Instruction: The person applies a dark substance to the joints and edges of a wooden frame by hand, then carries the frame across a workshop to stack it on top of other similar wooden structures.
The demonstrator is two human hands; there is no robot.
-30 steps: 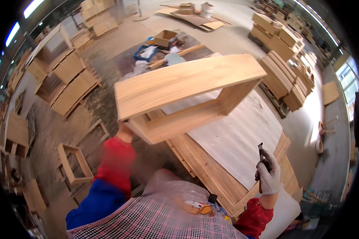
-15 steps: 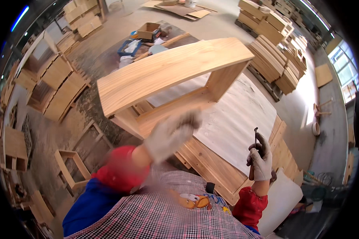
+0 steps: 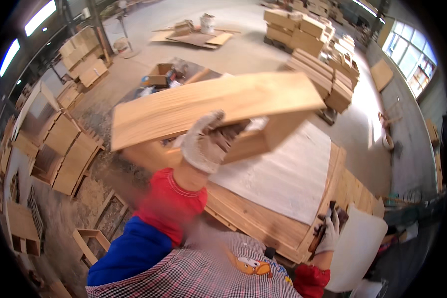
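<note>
left hand is gripping a wooden frame. right hand is clasping a tool. blue lettering is marking the apron.

Left hand and right hand wear off-white fabric gloves with darkened fingers; red gathered cuffs, a royal-blue sleeve, a black-white-pink checked garment bearing an orange-and-white cartoon figure.

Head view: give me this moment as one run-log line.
left hand: gloved, at wooden frame, contact unclear | right hand: gripping dark tool | white sheet: spread over wooden surface
</note>
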